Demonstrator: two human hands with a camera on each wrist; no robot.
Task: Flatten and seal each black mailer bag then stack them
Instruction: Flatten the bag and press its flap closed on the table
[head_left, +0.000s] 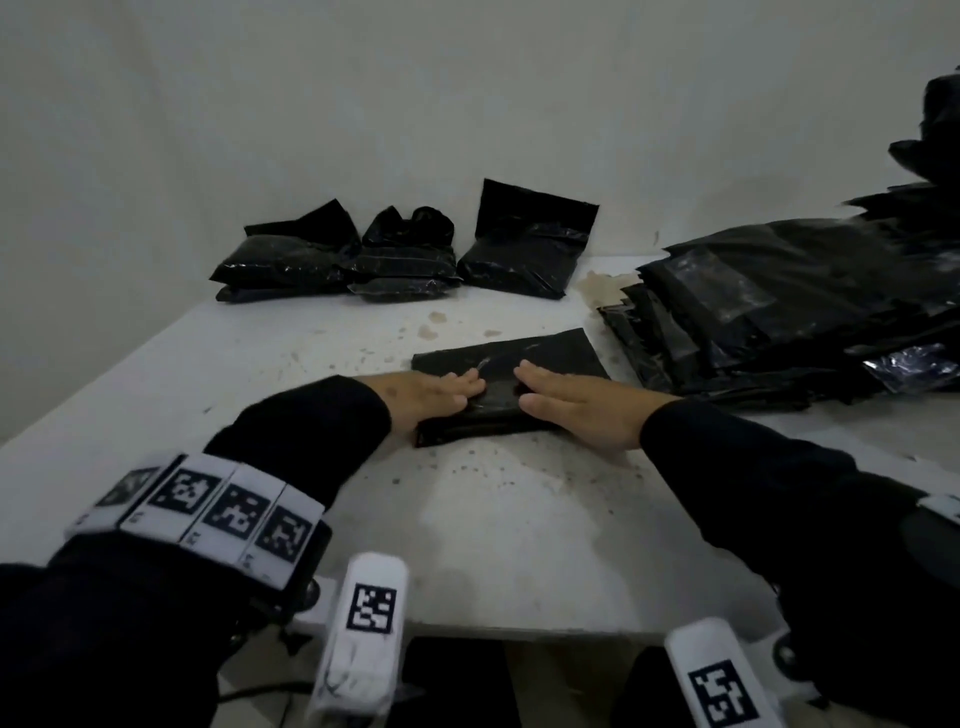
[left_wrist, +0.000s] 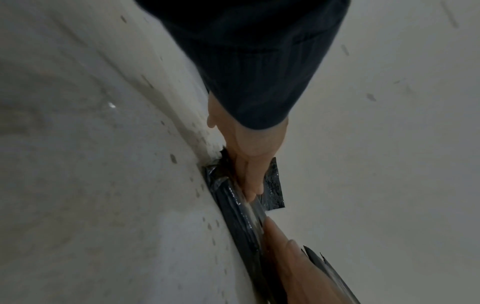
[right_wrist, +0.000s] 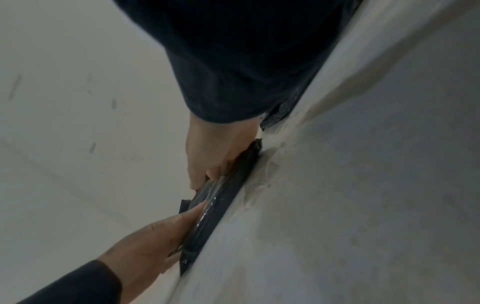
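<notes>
Here, both hands lie flat, fingers straight and together, pressing down on one black mailer bag (head_left: 540, 358) near the middle of the white table (head_left: 467, 530). The left hand (head_left: 431, 392) covers the bag's left end, the right hand (head_left: 576, 410) its right end, fingertips pointing toward each other and just apart. The bag is glossy and wrinkled; its near edge looks thick and its far part lies flat on the table.

By the wall (head_left: 260, 104) sit about five filled black bags (head_left: 400, 265): two piles of roughly two on the left, and one bag (head_left: 524, 249) on the right with its flap standing up. To the right lies a heap of black mailers (head_left: 779, 312), too overlapped to count.

The only markings are square black-and-white codes on the wrist bands (head_left: 208, 506); no readable writing.
</notes>
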